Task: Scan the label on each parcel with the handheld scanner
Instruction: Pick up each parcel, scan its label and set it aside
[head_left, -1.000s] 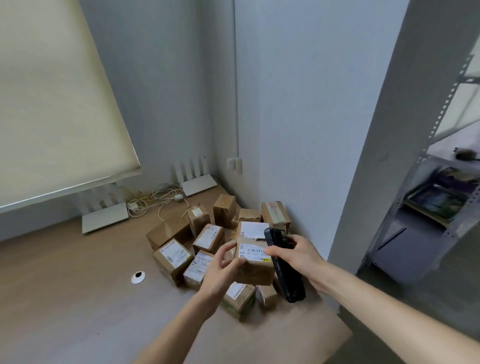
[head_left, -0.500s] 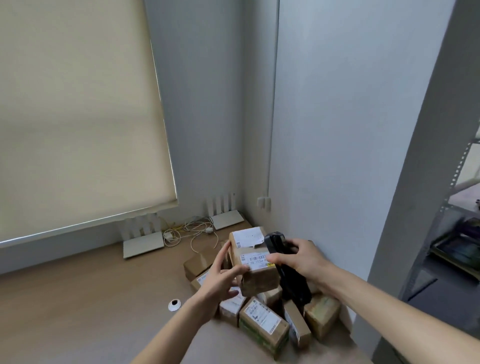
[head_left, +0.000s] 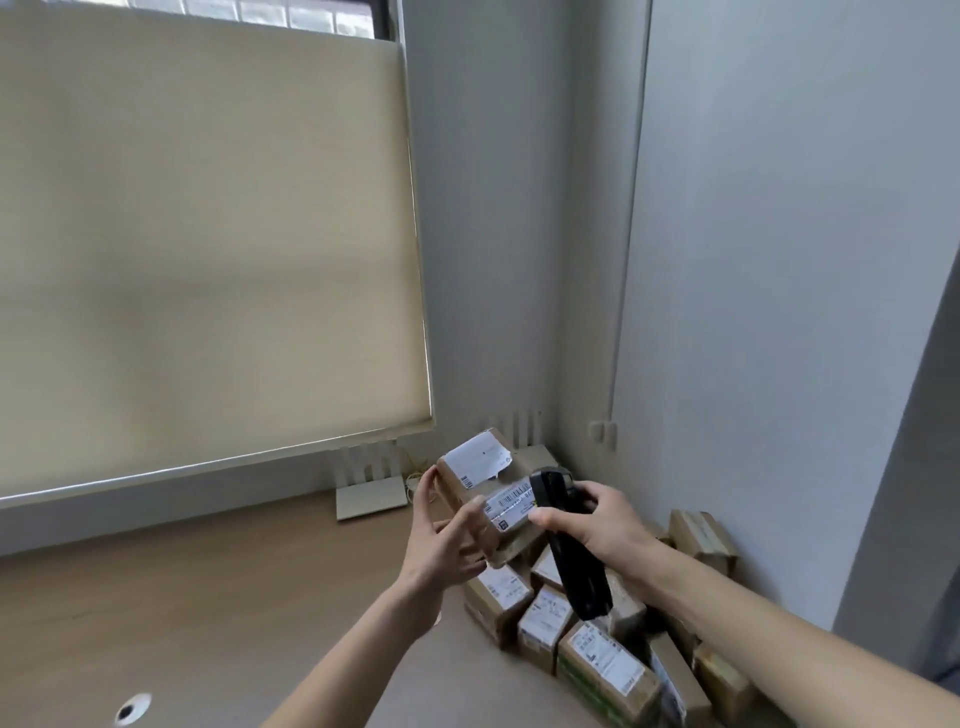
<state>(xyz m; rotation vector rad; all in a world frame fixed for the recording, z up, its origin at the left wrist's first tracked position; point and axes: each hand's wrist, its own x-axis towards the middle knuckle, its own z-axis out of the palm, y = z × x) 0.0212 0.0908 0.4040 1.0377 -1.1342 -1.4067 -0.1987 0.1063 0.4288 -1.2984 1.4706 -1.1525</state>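
My left hand (head_left: 441, 540) grips a brown cardboard parcel (head_left: 470, 480) from its left side and holds it up above the desk. Two white labels show on it, a barcode label (head_left: 508, 503) facing me and a partly peeled one on top. My right hand (head_left: 597, 525) grips a black handheld scanner (head_left: 569, 551), whose head lies against the parcel's right edge next to the barcode label. Below the hands, several more labelled brown parcels (head_left: 597, 654) lie heaped on the desk in the corner.
The wooden desk (head_left: 208, 597) runs left, with a round cable hole (head_left: 127, 709) near the front. A white router (head_left: 371, 493) stands under the window blind (head_left: 208, 234), another partly hidden behind the parcel. Grey walls close the corner on the right.
The view has tilted upward and my hands have lifted the parcel and scanner higher. The parcel has turned so its barcode label faces me more, with the scanner still at its right edge.
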